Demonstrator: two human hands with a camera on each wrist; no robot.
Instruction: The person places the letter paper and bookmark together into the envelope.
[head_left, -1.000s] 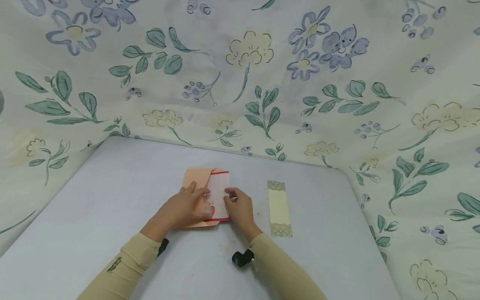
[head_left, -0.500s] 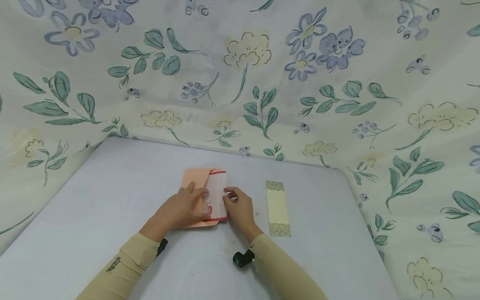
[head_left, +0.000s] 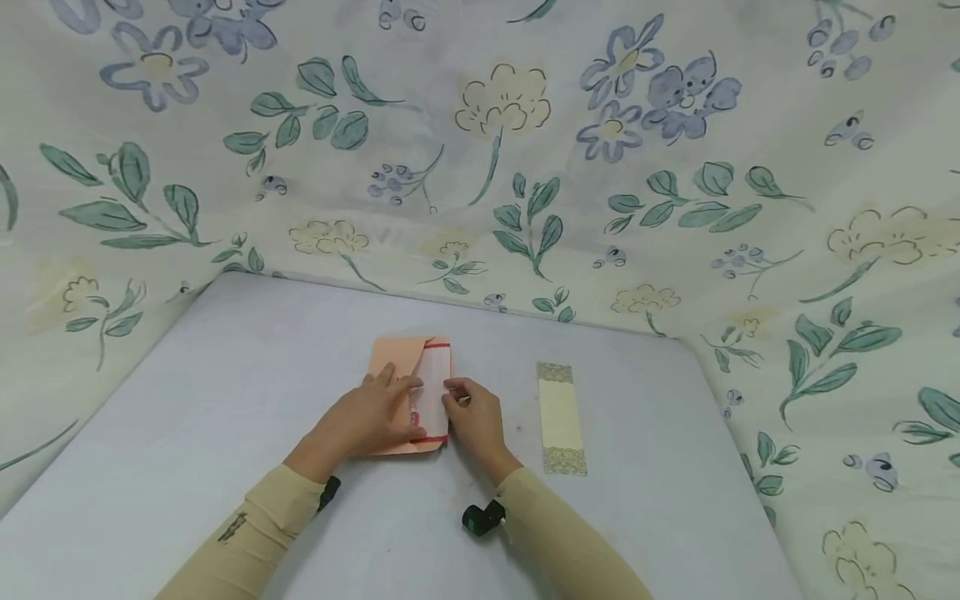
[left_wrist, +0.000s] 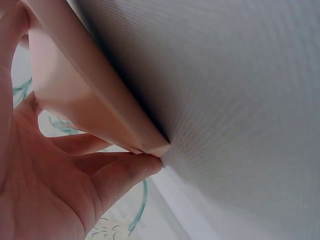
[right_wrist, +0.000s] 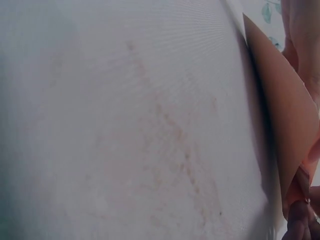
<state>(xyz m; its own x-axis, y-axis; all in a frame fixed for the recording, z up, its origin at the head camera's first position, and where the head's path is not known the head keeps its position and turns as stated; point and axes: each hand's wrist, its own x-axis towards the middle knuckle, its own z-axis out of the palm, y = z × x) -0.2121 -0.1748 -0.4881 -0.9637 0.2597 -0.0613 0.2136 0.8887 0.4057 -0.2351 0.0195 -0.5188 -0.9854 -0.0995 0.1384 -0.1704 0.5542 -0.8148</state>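
Observation:
A peach paper envelope [head_left: 393, 354] lies on the white table, its open side facing right. Partway inside it sits a pale card [head_left: 434, 379] with red stripes along its top and bottom edges. My left hand [head_left: 358, 419] holds the envelope, thumb and index finger at the slanted mouth and the other fingers over its front. In the left wrist view, fingertips meet the edges of the envelope [left_wrist: 67, 75], which stands slightly bulged. My right hand [head_left: 476, 419] pinches the card's right edge. The right wrist view catches only parts of hands beside the envelope [right_wrist: 282, 100].
To the right of my right hand lies a long cream strip [head_left: 561, 414] with patterned ends, flat on the white table [head_left: 645, 500]. Floral-printed cloth [head_left: 495, 158] rises behind the table and along its sides.
The card has slid left, deeper into the envelope, with my right hand following it. My left hand keeps its place on the envelope.

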